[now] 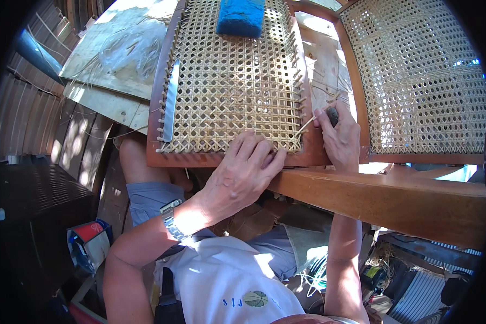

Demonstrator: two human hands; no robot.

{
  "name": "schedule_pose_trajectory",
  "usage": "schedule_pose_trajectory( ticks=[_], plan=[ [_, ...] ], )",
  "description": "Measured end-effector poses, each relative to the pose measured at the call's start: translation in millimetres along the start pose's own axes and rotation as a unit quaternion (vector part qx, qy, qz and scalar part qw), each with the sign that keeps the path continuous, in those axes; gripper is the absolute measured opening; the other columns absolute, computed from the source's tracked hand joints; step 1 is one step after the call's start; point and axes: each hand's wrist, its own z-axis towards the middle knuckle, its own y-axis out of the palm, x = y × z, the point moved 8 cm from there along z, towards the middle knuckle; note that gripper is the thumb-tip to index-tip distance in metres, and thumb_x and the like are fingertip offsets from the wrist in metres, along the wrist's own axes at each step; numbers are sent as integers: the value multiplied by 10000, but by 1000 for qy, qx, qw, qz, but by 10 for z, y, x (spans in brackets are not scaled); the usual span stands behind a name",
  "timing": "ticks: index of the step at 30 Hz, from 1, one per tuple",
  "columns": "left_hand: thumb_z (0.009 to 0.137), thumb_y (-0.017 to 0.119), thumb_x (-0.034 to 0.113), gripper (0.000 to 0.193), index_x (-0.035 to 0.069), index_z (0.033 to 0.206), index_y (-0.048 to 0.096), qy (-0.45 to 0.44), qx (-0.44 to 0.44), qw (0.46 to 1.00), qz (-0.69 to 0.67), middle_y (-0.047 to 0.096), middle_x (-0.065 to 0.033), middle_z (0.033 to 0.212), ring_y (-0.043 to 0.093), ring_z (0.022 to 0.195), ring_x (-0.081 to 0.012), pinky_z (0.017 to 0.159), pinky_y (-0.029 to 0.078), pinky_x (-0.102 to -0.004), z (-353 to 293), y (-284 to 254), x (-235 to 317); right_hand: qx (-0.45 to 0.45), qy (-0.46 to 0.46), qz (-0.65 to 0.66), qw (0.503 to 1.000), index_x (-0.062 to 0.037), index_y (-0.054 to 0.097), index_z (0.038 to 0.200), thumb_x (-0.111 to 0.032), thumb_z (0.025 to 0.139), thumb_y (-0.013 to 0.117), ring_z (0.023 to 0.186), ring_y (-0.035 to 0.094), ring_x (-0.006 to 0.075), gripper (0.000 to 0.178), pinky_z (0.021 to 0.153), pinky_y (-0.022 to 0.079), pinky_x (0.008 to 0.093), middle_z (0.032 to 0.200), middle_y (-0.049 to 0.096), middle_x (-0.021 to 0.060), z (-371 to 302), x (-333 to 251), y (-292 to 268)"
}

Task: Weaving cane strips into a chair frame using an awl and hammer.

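Workshop: cane seat (232, 81) under hands (243, 173)

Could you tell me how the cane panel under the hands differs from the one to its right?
The near panel lies flat, while the right panel stands tilted. The near panel's weave looks unfinished, with loose strand ends at its edge; the right panel's looks complete. A blue block and a metal strip rest on the near one; the right one is bare. Both are open-weave cane in brown wooden frames.
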Motion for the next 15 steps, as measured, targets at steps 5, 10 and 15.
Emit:
schedule_pose_trajectory(
  ticks=[5, 10, 15],
  plan=[
    [776, 607, 49, 457, 56, 1232, 637, -55, -25, 997, -38, 546, -111, 1088, 529, 1115, -290, 1019, 425, -459, 50, 25, -41, 21, -43, -15, 999, -4, 584, 920, -182, 983, 645, 601, 528, 103, 199, 551, 424, 311, 677, 626, 69, 21, -27, 16],
    [799, 681, 67, 394, 46, 1190, 640, -108, 82, 983, -122, 565, -122, 1077, 572, 1045, -301, 989, 431, -420, 6, -72, -142, 18, -27, -24, 999, 8, 587, 907, -209, 972, 659, 634, 546, 141, 238, 601, 449, 331, 680, 616, 98, 59, 4, -2],
    [813, 753, 101, 232, 44, 1017, 659, -144, 99, 976, -133, 598, -98, 1032, 600, 955, -285, 898, 437, -402, 21, -49, -220, 10, -16, -16, 1000, 7, 597, 883, -250, 964, 674, 629, 523, 152, 281, 599, 442, 341, 681, 591, 104, 51, -37, 6]
  ],
)
